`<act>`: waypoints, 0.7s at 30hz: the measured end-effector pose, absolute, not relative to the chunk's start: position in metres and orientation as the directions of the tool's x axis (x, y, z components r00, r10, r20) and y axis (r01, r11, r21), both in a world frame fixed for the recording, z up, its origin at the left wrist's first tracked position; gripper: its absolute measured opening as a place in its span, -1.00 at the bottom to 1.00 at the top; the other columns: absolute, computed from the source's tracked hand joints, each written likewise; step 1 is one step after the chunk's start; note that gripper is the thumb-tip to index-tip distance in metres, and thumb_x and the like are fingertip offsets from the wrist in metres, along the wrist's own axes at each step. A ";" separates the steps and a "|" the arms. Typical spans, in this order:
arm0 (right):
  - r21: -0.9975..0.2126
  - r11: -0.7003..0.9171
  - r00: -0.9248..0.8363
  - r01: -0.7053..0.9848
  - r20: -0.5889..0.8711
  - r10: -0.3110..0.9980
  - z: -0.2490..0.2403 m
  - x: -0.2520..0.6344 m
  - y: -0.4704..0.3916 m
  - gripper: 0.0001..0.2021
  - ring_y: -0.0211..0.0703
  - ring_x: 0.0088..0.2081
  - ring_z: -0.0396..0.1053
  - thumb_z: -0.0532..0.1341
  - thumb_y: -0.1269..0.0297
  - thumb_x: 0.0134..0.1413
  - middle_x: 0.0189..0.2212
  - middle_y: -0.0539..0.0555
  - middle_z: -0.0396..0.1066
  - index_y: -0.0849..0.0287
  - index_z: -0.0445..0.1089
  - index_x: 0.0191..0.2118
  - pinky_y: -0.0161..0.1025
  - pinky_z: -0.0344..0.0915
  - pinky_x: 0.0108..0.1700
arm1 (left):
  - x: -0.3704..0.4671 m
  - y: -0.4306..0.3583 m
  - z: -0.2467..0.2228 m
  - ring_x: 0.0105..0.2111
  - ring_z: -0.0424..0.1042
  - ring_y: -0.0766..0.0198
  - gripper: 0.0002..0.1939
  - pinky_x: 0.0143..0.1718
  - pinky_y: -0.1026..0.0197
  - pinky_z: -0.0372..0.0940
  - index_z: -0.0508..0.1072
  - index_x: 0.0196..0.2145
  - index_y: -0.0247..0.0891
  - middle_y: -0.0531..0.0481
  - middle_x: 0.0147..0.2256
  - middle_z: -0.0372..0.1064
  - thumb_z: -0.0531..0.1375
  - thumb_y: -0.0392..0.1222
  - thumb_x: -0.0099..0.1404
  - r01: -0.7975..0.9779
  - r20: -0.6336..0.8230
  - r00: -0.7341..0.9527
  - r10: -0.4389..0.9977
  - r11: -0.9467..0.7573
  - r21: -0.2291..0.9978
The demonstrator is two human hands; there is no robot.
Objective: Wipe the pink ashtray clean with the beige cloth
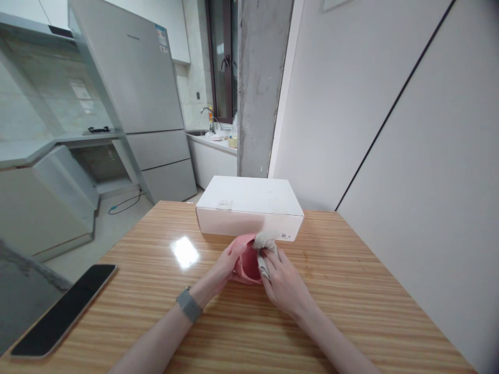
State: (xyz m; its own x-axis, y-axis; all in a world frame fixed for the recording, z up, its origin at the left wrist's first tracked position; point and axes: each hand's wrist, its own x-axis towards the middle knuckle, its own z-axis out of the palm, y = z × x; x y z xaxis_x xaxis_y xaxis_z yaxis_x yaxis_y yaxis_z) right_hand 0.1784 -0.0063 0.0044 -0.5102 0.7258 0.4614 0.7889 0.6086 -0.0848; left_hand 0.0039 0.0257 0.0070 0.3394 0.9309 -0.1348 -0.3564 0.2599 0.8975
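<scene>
A pink, hollow container (249,264) is tipped so that its open mouth faces right and toward me. Around its left side my left hand (225,266) is closed, with a grey band on that wrist. My right hand (286,280) grips a light grey cloth (267,245) at the container's right rim. Part of the cloth lies against the rim. I cannot make out whether the container has a handle, since my hands cover much of it.
Just behind the hands a white cardboard box (249,202) lies on the wood-grain table (335,322). A dark-screened phone or tablet (66,309) rests at the table's left edge. A white wall (409,182) borders the right side; a fridge (136,78) stands beyond, left.
</scene>
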 end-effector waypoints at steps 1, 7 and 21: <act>-0.088 0.601 -0.501 0.794 0.465 0.730 0.004 0.178 -0.006 -0.70 0.21 0.05 0.23 0.07 0.46 0.17 0.01 0.36 0.38 0.40 0.37 -0.01 0.10 0.29 0.09 | 0.004 0.026 0.007 -0.19 0.49 -0.06 -0.46 -0.41 0.05 0.43 0.42 0.06 -0.18 -0.17 -0.08 0.50 0.22 0.11 0.18 -0.313 -0.169 0.330 0.929 0.276 0.909; -0.109 0.526 -0.421 0.843 0.474 0.773 0.011 0.170 -0.008 -0.67 0.14 0.00 0.24 0.07 0.46 0.19 0.04 0.32 0.36 0.39 0.31 0.06 0.05 0.27 0.12 | 0.012 0.029 -0.003 -0.20 0.48 0.06 -0.55 -0.24 0.11 0.39 0.47 -0.03 -0.31 -0.15 -0.17 0.53 0.20 0.01 0.20 -0.317 -0.101 0.208 0.973 0.165 0.934; -0.225 0.448 -0.264 0.866 0.556 0.789 0.013 0.152 -0.021 -0.80 0.20 -0.06 0.28 0.04 0.44 0.23 -0.24 0.19 0.49 0.17 0.41 -0.22 0.22 0.18 0.06 | 0.018 0.026 -0.006 -0.36 0.43 0.22 -0.53 -0.41 0.26 0.32 0.46 -0.04 -0.31 -0.13 -0.25 0.52 0.19 0.03 0.17 -0.307 -0.096 0.014 0.995 0.096 0.947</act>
State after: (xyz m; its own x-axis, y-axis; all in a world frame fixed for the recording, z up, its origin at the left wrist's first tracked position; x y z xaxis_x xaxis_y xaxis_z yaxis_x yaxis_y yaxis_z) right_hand 0.1524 -0.0206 0.0131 -0.2636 0.7886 0.5556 0.8656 0.4476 -0.2246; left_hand 0.0177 0.0256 -0.0057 0.0135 0.9953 -0.0964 -0.3074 0.0958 0.9467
